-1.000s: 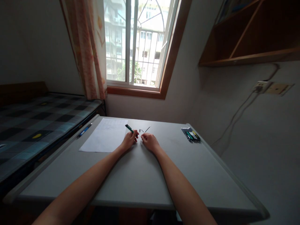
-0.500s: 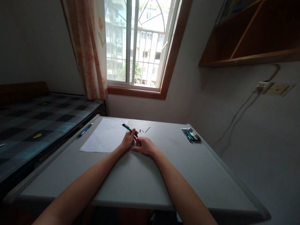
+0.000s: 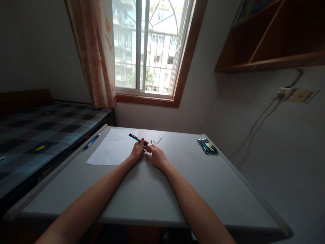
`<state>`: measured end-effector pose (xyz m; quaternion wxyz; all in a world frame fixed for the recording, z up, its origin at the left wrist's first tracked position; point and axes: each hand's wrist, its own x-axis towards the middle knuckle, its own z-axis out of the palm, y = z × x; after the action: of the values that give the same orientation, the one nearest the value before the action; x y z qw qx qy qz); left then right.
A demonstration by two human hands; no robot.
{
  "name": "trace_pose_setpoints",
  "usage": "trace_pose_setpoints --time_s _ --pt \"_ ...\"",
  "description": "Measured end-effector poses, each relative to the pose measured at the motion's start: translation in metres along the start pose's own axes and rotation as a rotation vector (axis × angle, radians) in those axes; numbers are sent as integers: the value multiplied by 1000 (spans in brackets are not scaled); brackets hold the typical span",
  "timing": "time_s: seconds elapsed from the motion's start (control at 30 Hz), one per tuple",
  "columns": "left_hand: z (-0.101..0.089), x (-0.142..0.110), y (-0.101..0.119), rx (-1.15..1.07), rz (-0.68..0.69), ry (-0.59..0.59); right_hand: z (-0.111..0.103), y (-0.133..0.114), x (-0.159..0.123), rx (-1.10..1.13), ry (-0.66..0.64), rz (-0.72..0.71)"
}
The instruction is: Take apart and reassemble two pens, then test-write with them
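My left hand (image 3: 137,151) is closed around a green and black pen (image 3: 134,137), whose far end points up and to the left. My right hand (image 3: 157,157) is closed, its fingertips bent in at the near end of this pen. Whatever sits between the right fingertips is hidden. Just beyond the hands a thin pen refill (image 3: 159,140) lies on the table. Next to it are a small grey piece (image 3: 151,141) and a short pale piece (image 3: 154,142), too small to name. A sheet of paper (image 3: 109,150) lies left of my left hand.
The grey table (image 3: 152,196) stands below the window. A blue pen (image 3: 91,142) rests along its left edge, and a row of several dark pens (image 3: 207,146) lies by the right edge. A bed (image 3: 50,128) is at the left, with a wall shelf (image 3: 269,61) at upper right.
My right hand has moved left from beside the refill to the near end of the green pen. The pen in my left hand has shifted left and tilted flatter.
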<state>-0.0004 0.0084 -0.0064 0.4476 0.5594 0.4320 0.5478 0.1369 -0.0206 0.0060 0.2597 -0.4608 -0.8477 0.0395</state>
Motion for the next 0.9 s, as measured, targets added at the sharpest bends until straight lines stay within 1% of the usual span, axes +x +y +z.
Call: trace_pose_setpoints --time_s 0.13,0.27,0.37,0.47,0.6,0.67,0.77,0.83,0.9 --pt "-1 1 0 -28 -36 46 2 2 -1 6 13 -33" --pt "-1 1 -1 -52 -53 51 3 2 -1 37 36 -74" --pt "0 0 2 -48 -40 42 1 1 0 85 109 -87" --pt "2 -2 5 -32 -11 19 -2 1 0 121 187 -134" --pt "3 -1 5 -41 -15 9 -5 2 2 133 226 -212" --pt "3 0 3 -57 -6 27 -6 3 2 133 243 -201" --pt "0 2 3 -127 6 95 -6 7 2 139 263 -151" --pt "-1 3 2 -203 -15 123 -5 10 2 160 276 -124" --pt "-3 3 3 -269 -50 127 -5 13 3 184 289 -110"
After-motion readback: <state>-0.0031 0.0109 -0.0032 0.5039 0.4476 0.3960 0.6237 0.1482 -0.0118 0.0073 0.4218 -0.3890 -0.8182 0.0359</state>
